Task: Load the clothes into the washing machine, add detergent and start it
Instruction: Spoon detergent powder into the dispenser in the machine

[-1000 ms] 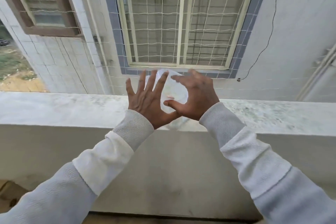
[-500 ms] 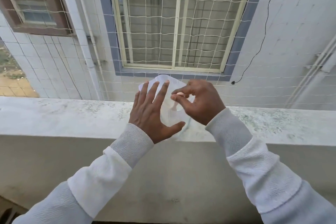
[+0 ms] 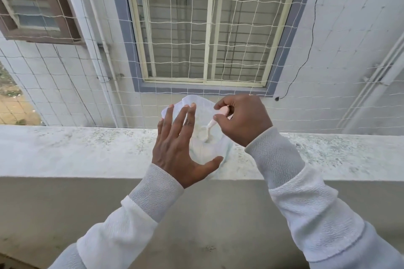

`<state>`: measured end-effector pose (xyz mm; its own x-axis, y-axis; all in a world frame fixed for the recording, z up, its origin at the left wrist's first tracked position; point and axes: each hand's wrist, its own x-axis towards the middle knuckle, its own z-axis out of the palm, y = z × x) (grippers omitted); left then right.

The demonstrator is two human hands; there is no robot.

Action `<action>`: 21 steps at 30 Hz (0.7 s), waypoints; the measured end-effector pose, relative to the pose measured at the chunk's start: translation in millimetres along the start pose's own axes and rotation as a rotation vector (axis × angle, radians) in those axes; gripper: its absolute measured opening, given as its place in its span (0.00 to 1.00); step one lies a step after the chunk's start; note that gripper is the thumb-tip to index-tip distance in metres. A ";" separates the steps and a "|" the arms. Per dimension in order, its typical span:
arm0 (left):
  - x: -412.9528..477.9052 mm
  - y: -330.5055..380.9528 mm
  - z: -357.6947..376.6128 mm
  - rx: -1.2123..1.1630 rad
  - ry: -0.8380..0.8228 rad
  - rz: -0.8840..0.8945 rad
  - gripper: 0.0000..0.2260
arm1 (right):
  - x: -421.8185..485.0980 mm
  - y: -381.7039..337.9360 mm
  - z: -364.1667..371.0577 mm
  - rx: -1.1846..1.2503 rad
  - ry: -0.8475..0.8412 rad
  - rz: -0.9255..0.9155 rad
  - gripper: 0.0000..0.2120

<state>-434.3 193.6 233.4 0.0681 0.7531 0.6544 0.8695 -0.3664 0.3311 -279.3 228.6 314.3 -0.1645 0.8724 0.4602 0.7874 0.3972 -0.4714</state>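
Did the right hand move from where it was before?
Yes. The right hand went from the clear container's right side to over its opening and now pinches a pink scoop; the container sits on the concrete ledge.

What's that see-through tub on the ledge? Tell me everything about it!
The tub is thin, cloudy-clear plastic with a wavy open rim. It stands on the grey ledge, holding white powder. The left hand rests flat against its near side, thumb along its base. The right hand pinches a pale pink spoon dipped into the powder.
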 end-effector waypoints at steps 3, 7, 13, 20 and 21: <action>0.6 -0.3 1.4 0.024 -0.005 0.009 0.52 | 4.7 -2.3 2.3 -0.022 0.010 -0.009 0.05; 1.0 -0.1 0.9 0.062 -0.026 0.005 0.55 | 13.6 -4.5 10.4 0.022 -0.023 -0.048 0.04; 3.7 -7.1 -6.7 0.195 -0.110 0.079 0.62 | 14.8 4.9 21.0 0.096 -0.069 -0.066 0.07; 8.9 -35.5 -16.2 0.252 -0.190 0.131 0.63 | 12.1 5.6 25.5 0.210 0.044 -0.036 0.06; 8.4 -37.2 -16.3 0.247 -0.194 0.134 0.62 | 12.7 5.0 26.1 0.218 0.040 -0.028 0.06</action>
<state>-474.1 204.7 237.7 0.2610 0.8056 0.5319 0.9372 -0.3436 0.0606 -292.9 249.2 298.1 -0.1572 0.8501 0.5027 0.6350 0.4768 -0.6078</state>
